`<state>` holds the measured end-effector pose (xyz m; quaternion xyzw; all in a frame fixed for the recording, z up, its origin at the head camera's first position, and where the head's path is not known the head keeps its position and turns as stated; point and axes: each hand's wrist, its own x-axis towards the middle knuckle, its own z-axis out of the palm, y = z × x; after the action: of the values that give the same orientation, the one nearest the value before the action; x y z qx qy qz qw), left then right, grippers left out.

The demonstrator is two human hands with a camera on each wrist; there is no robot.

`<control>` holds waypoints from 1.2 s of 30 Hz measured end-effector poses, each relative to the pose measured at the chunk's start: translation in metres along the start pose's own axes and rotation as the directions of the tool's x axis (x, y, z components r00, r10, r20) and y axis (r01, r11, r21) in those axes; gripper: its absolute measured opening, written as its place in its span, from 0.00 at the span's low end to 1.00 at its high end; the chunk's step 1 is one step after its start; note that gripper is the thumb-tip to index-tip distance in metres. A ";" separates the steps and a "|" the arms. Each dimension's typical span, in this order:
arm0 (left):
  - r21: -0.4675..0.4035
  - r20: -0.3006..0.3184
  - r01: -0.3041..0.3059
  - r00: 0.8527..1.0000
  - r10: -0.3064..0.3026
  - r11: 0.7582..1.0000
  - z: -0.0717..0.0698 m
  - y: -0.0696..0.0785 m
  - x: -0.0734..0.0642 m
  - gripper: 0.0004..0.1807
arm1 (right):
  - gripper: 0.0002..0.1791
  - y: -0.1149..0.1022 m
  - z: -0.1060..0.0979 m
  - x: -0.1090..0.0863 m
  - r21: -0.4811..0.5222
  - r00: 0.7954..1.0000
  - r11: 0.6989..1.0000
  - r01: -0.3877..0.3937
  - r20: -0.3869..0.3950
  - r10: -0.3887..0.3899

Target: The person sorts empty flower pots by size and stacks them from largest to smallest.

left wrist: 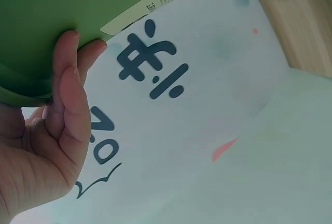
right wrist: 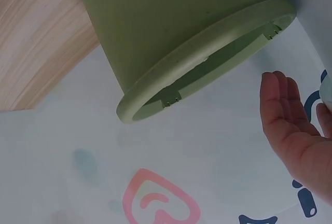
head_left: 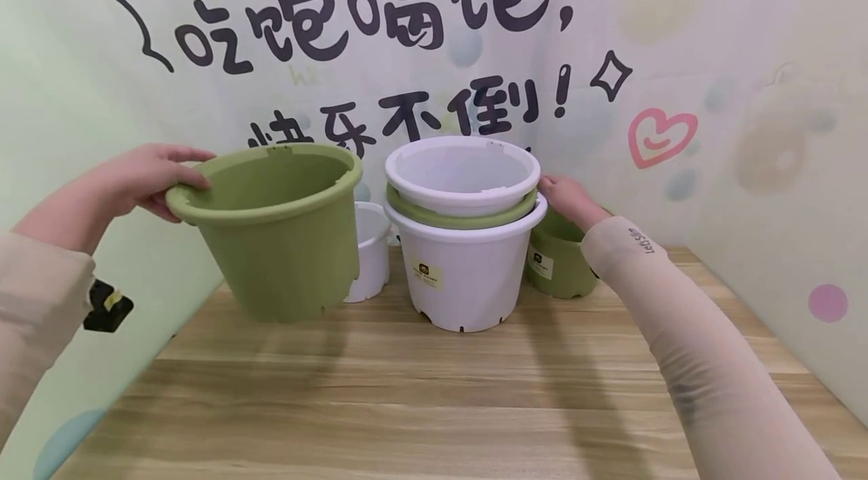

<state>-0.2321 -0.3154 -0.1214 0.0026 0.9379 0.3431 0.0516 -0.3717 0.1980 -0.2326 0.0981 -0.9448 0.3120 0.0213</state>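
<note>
By its rim, my left hand (head_left: pixel 152 178) grips a large green flowerpot (head_left: pixel 285 254), held up over the table and slightly tilted. In the left wrist view, curled fingers lie against this pot's outer wall, near a pale label (left wrist: pixel 145 9). To its right stands a nested stack: a white pot (head_left: pixel 468 197) on top, a green pot (head_left: pixel 468 221) in the middle and a larger white pot (head_left: pixel 468 276) outside. My right hand (head_left: pixel 570 197) is at the stack's right rim, fingers fairly straight; the wrist view cannot settle whether they touch it.
Behind the stack at right stands a smaller green pot (head_left: pixel 561 258), partly covered by my right arm. A small white pot (head_left: pixel 371 258) stands at the back left, partly hidden by the raised pot. The wooden table (head_left: pixel 420 405) meets a printed wall backdrop (head_left: pixel 678 28) behind.
</note>
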 end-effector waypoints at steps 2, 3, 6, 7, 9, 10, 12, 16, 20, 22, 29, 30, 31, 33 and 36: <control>-0.004 -0.002 0.003 1.000 -0.003 1.000 -0.006 0.008 0.000 0.34 | 0.27 0.000 -0.001 0.000 -0.004 1.000 1.000 0.002 0.004 -0.002; -0.008 0.003 0.005 1.000 -0.005 1.000 -0.009 0.011 0.000 0.34 | 0.27 0.000 -0.001 0.000 -0.006 1.000 1.000 0.002 0.005 -0.002; -0.033 0.019 0.020 1.000 -0.019 0.999 -0.020 0.022 0.002 0.36 | 0.25 0.000 -0.002 0.000 -0.010 1.000 1.000 0.005 0.009 -0.005; -0.034 0.021 0.025 0.999 -0.024 0.999 -0.024 0.025 0.003 0.36 | 0.25 0.000 -0.002 0.000 -0.009 1.000 1.000 0.004 0.011 -0.004; -0.037 0.028 0.034 0.999 -0.033 0.999 -0.033 0.033 0.005 0.36 | 0.24 0.001 -0.002 0.000 -0.008 1.000 1.000 -0.002 0.017 0.002; -0.043 0.030 0.039 0.999 -0.037 0.998 -0.037 0.037 0.007 0.36 | 0.24 0.001 -0.002 0.001 -0.006 1.000 1.000 -0.007 0.020 0.007; -0.040 0.032 0.043 0.999 -0.041 0.998 -0.045 0.045 0.010 0.35 | 0.24 0.002 -0.003 0.001 -0.001 0.999 1.000 -0.020 0.026 0.020; -0.063 0.034 0.051 0.998 -0.049 0.997 -0.059 0.059 0.014 0.32 | 0.24 0.003 -0.004 0.002 0.009 0.999 0.999 -0.041 0.027 0.041; -0.116 0.021 0.069 0.998 -0.067 0.991 -0.066 0.069 0.016 0.23 | 0.25 0.002 -0.004 0.002 0.015 0.998 0.999 -0.051 0.033 0.051; -0.139 0.012 0.073 0.997 -0.072 0.988 -0.067 0.075 0.016 0.18 | 0.25 0.002 -0.004 0.002 0.019 0.998 0.998 -0.053 0.034 0.052; -0.185 -0.006 0.070 0.997 -0.073 0.980 -0.066 0.095 0.022 0.14 | 0.24 0.003 -0.002 0.003 0.038 0.999 0.999 -0.039 0.016 0.038; -0.198 -0.009 0.073 0.997 -0.076 0.978 -0.066 0.098 0.023 0.17 | 0.24 0.004 -0.002 0.003 0.040 0.999 0.999 -0.037 0.017 0.036; -0.211 -0.012 0.075 0.997 -0.079 0.975 -0.066 0.100 0.024 0.19 | 0.23 0.004 -0.002 0.003 0.042 0.999 0.999 -0.034 0.016 0.033; -0.229 -0.027 0.073 0.996 -0.082 0.971 -0.065 0.107 0.025 0.18 | 0.23 0.003 -0.002 0.003 0.043 0.999 0.999 -0.031 0.015 0.031; -0.207 -0.082 0.069 0.993 -0.087 0.976 -0.058 0.121 0.025 0.14 | 0.23 0.003 -0.002 0.003 0.044 0.999 0.998 -0.034 0.015 0.034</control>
<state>-0.2664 -0.2591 -0.0019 -0.0552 0.8986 0.4347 0.0224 -0.3758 0.2009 -0.2329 0.0846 -0.9393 0.3324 0.0072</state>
